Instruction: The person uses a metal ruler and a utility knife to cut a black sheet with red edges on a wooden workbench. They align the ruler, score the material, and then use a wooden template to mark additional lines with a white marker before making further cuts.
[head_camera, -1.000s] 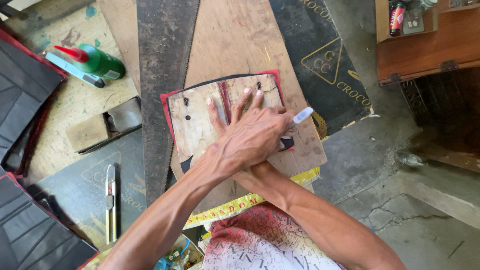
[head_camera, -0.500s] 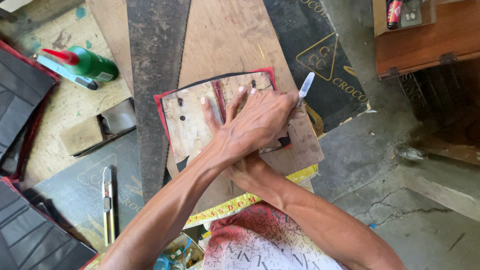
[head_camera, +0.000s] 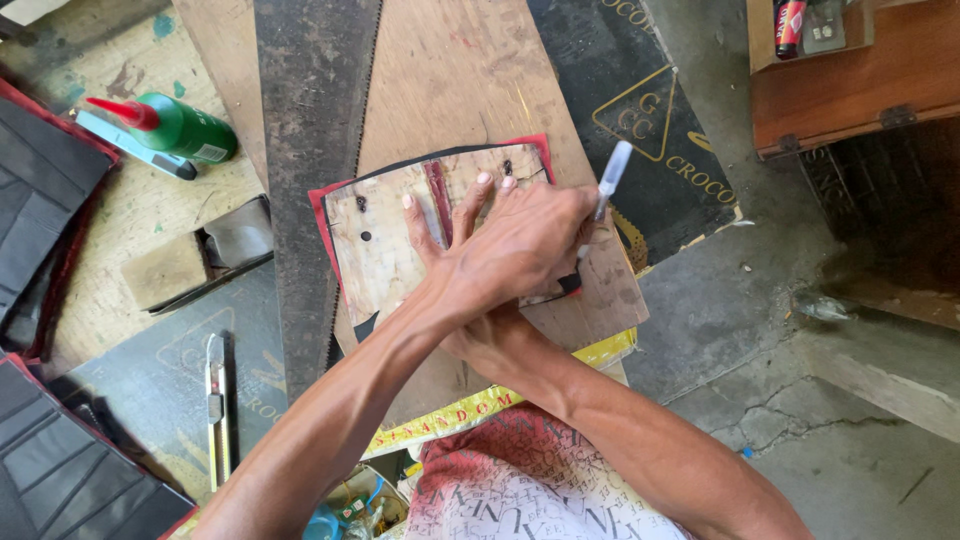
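Head view: my left hand (head_camera: 510, 245) lies spread flat on the worn red-edged panel (head_camera: 385, 235) atop the plywood tabletop (head_camera: 450, 80), while my right hand (head_camera: 475, 340), crossed beneath, grips a translucent pen (head_camera: 605, 190). Pressing firmly should keep lines true.

Beyond the fingertips of the left hand (head_camera: 500, 245), the bare wooden board (head_camera: 450, 90) lay open. To their left ran a dark metal strip (head_camera: 310, 150); farther left a green glue bottle (head_camera: 185, 125) and a block (head_camera: 165, 270) crowded the way.
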